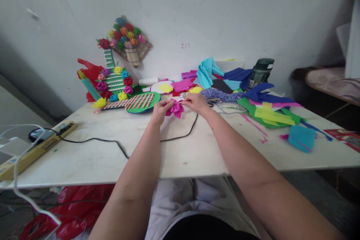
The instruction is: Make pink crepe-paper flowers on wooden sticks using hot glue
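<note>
A bright pink crepe-paper flower [176, 108] is held up above the table, its folded petals facing me. My left hand [161, 110] pinches it by its left side between thumb and fingers. At its upper right edge, my right hand [195, 103] is closed in a pinch; whether a petal or a thin stick is between those fingertips is too small to tell. Just left of my left hand lies a green guitar-shaped board [146, 103] with a lattice of thin sticks. Purple yarn [222, 95] lies in a tangle beyond my right hand.
Coloured crepe paper [209, 71] is heaped by the wall, near a dark green bottle [261, 72]. More sheets [270, 114] and a blue square [302, 138] lie right. Paper-flower crafts [115, 78] stand back left. A black cable [95, 141] runs from the power strip [42, 148] across the table.
</note>
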The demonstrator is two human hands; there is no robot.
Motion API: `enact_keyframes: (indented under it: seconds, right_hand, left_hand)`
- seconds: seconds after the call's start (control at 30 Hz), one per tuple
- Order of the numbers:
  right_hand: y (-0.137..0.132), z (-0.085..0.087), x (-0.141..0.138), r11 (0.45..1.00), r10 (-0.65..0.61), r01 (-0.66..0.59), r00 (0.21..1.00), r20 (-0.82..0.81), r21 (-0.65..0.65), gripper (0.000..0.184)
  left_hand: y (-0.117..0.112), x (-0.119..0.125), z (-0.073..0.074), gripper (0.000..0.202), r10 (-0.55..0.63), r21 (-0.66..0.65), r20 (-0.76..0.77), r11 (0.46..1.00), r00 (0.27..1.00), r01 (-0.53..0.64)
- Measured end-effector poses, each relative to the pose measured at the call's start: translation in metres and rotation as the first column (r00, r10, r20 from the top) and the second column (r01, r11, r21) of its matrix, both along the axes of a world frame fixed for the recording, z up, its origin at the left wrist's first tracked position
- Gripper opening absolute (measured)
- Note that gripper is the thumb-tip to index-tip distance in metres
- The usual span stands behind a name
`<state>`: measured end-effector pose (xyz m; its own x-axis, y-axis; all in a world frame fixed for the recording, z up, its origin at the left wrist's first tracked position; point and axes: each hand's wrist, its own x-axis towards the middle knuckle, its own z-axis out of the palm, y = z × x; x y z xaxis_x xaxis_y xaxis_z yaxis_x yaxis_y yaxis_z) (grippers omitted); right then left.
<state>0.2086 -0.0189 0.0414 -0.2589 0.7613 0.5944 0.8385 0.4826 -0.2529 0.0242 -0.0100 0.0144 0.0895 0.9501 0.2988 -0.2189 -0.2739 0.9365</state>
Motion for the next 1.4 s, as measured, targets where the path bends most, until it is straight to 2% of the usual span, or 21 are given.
enact_keyframes:
  seconds: [0.3, 0.57, 0.8, 1.03, 1.2, 1.4]
  right_hand:
    - [-0.001, 0.004, 0.006, 0.998, -0.049, 0.051, 0.996, 0.081, -0.031, 0.028]
    - [-0.002, 0.006, 0.007, 0.996, -0.026, 0.024, 0.999, -0.026, -0.08, 0.019]
    - [0.001, 0.005, 0.013, 0.995, -0.039, 0.045, 0.997, 0.074, -0.085, 0.031]
    - [0.001, 0.005, 0.023, 0.989, -0.022, 0.007, 0.995, -0.1, -0.146, 0.026]
    - [0.001, 0.003, 0.028, 0.99, 0.013, -0.035, 0.987, -0.158, -0.136, 0.034]
    - [0.003, 0.002, 0.021, 0.984, 0.042, -0.086, 0.962, -0.271, -0.155, 0.034]
  left_hand:
    - [0.002, -0.002, -0.001, 0.032, 0.007, 0.016, 0.014, 1.0, 1.0, -0.007]
    - [0.001, -0.001, -0.001, 0.032, 0.004, 0.008, 0.037, 1.0, 0.999, -0.004]
    - [0.0, -0.001, 0.001, 0.033, 0.013, -0.012, 0.044, 1.0, 0.999, -0.012]
    - [0.003, -0.002, -0.001, 0.033, 0.015, 0.003, 0.058, 1.0, 0.998, -0.015]
    - [0.005, -0.003, -0.003, 0.033, 0.006, -0.001, 0.048, 1.0, 0.999, -0.006]
    - [0.006, -0.002, -0.004, 0.034, -0.012, 0.013, 0.031, 1.0, 0.999, 0.011]
